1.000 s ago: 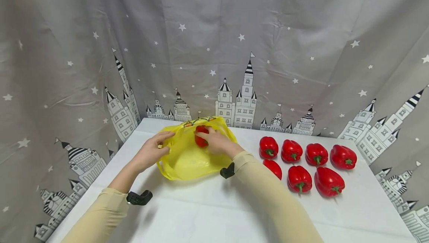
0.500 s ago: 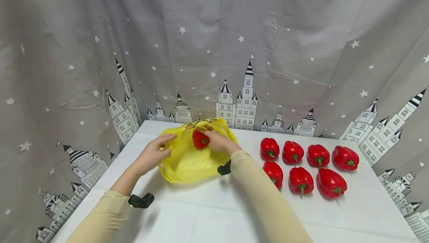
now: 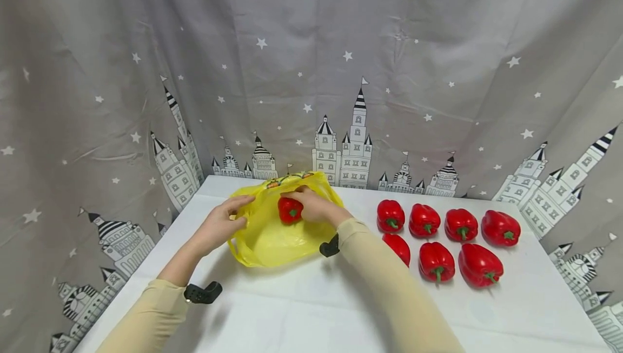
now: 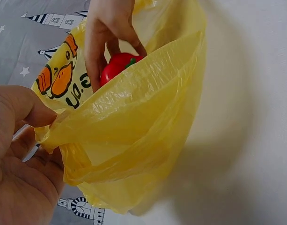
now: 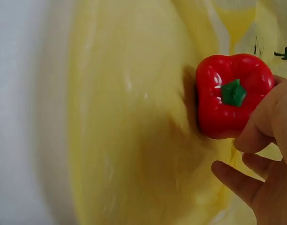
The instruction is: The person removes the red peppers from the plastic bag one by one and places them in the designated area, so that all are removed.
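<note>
- My left hand (image 3: 221, 224) sits nearest to me, fingers and thumb pinching the near rim of the yellow bag (image 3: 272, 234) and lifting it so the mouth stays apart; the left wrist view shows the film bunched between thumb and fingers.
- The bag lies on the white worktop (image 3: 311, 299), its mouth facing up and towards me, with a duck print on the far wall.
- My right hand (image 3: 316, 207) is inside the mouth, fingers curled round a red pepper (image 3: 290, 210). In the right wrist view the pepper's green stem faces the camera and its side is against the yellow film.
- Whether the pepper rests on the bag's floor or hangs in my grip, I cannot tell.
- Risk, as I judge it: the film is thin and slack, so if my left pinch slips the rim could fold over my right hand and shut the opening.
- Another: if I let go while the pepper leans on the sloping wall, it may roll towards the mouth and out onto the worktop.
- The bag is light, so pushing the pepper deep could drag the whole thing away from my left hand.
- Farther right, well apart from the bag, seven more red peppers (image 3: 448, 239) lie in two rows.
- Behind everything hangs a grey curtain (image 3: 311, 72) printed with stars and castles.
</note>
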The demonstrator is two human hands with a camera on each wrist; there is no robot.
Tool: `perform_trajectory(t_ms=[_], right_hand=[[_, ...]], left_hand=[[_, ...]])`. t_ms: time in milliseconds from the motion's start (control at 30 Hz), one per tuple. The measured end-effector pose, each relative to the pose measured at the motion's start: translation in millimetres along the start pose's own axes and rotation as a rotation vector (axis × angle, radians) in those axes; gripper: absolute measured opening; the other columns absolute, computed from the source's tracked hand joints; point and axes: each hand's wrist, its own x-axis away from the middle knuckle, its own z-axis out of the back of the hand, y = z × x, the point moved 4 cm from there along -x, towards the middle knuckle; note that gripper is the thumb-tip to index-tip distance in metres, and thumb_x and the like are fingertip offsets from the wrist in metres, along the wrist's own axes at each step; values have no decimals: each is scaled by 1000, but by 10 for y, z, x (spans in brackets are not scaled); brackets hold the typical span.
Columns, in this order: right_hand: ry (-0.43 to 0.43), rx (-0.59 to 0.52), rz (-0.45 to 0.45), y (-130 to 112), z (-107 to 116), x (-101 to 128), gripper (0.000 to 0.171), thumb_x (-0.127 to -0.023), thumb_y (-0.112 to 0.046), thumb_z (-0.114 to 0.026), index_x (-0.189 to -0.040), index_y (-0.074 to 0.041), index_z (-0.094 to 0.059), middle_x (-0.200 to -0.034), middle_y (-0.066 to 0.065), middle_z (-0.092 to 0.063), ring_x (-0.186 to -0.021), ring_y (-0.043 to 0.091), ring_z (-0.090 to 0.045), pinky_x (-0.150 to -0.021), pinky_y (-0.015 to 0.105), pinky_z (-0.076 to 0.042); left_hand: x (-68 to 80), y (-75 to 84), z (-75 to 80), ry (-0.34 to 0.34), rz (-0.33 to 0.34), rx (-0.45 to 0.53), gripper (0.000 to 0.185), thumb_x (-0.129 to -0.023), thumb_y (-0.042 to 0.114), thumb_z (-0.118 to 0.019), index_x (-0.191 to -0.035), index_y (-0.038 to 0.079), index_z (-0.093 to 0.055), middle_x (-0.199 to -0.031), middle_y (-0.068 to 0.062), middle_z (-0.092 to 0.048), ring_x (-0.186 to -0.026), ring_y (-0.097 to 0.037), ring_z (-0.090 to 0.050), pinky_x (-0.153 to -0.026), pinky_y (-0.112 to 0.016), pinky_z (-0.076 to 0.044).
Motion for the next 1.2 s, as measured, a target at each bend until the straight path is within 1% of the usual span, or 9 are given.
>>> perform_trajectory(t_ms=[167,300,500,600,700,800,900,1033,1200], right_hand=[[-20,17,-19,-44,21,140,93,-77,14,-55,-155,-36,-46,-149,14,-41,-115,26,-53,-96,33,-47],[-30,25,-9,-66,33,277,91,-77,8,-61,-155,-36,-46,-143,13,-44,-108,24,-54,-91,33,-48],[-16,-23,17,-42,2,390,86,-81,-5,-72,-156,-37,-44,-150,12,-39,-121,25,-51,-100,36,-46],[-19,-89,20,-15,-37,384,90,-83,-9,-78,-159,-37,-38,-162,10,-28,-134,28,-46,-105,37,-44],[-37,-184,13,22,-78,349,97,-82,-7,-80,-161,-37,-32,-169,9,-15,-142,30,-40,-105,37,-44],[-56,-265,10,53,-107,300,101,-80,-3,-78,-162,-36,-30,-170,9,-10,-142,32,-39,-104,36,-46],[-70,-302,12,73,-125,255,101,-79,-3,-78,-162,-35,-31,-170,10,-10,-140,32,-41,-105,38,-45],[-87,-349,8,90,-137,229,100,-79,-1,-78,-161,-33,-33,-169,10,-14,-136,32,-44,-105,41,-45],[-93,-418,-3,121,-147,225,98,-78,1,-78,-160,-31,-37,-166,9,-20,-132,30,-47,-103,40,-47]], left_hand=[[15,14,32,-3,-3,0,59,-93,4,-59,-151,9,-52,-157,-14,-44,-132,-39,-47,-95,-44,-50],[1,18,36,-13,-4,5,59,-93,3,-59,-151,8,-51,-157,-14,-43,-132,-39,-47,-92,-42,-50],[-21,7,24,-12,-10,11,58,-93,2,-58,-150,7,-52,-157,-15,-43,-133,-40,-46,-94,-42,-50],[-22,-10,18,-11,-5,11,58,-93,1,-58,-150,7,-52,-157,-15,-43,-133,-40,-46,-93,-42,-50],[-19,-23,12,-10,-1,13,59,-92,1,-57,-150,7,-52,-157,-15,-43,-131,-39,-47,-91,-41,-50],[-14,-30,6,-11,2,14,59,-92,1,-57,-150,7,-52,-157,-15,-43,-129,-38,-47,-91,-40,-50],[-8,-36,1,-15,7,14,59,-93,1,-57,-151,7,-51,-157,-15,-42,-129,-38,-47,-90,-40,-50],[2,-42,-1,-14,9,17,58,-93,2,-57,-151,7,-51,-157,-15,-42,-129,-38,-47,-89,-39,-50],[13,-51,-4,-16,7,21,58,-93,2,-58,-151,7,-52,-157,-15,-43,-128,-37,-47,-89,-39,-50]])
